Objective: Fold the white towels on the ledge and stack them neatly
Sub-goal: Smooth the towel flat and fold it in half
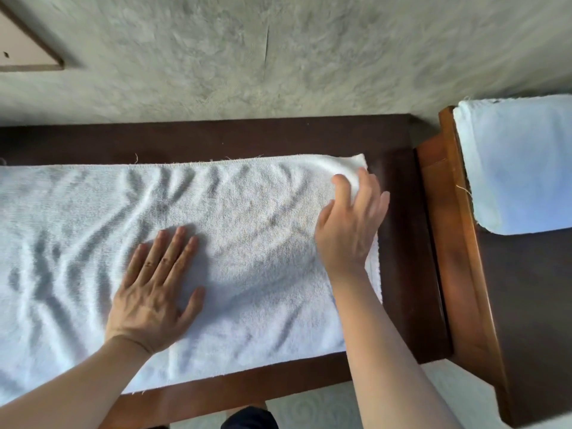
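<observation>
A large white towel point(241, 212) lies spread flat and wrinkled along the dark wooden ledge point(399, 243), running off the left edge of view. My left hand point(154, 286) presses flat on the towel's middle, fingers straight and spread. My right hand point(353, 224) rests on the towel's right end near its far corner, fingers straight and relaxed, thumb up against a raised fold. A second white towel point(520, 168), folded, lies on a separate wooden surface at the right.
A rough grey wall point(278, 57) rises right behind the ledge. A brown wooden frame point(455, 243) borders the raised surface at the right. Pale patterned floor point(309, 410) shows below the ledge's near edge. A framed panel corner point(28, 51) sits at the upper left.
</observation>
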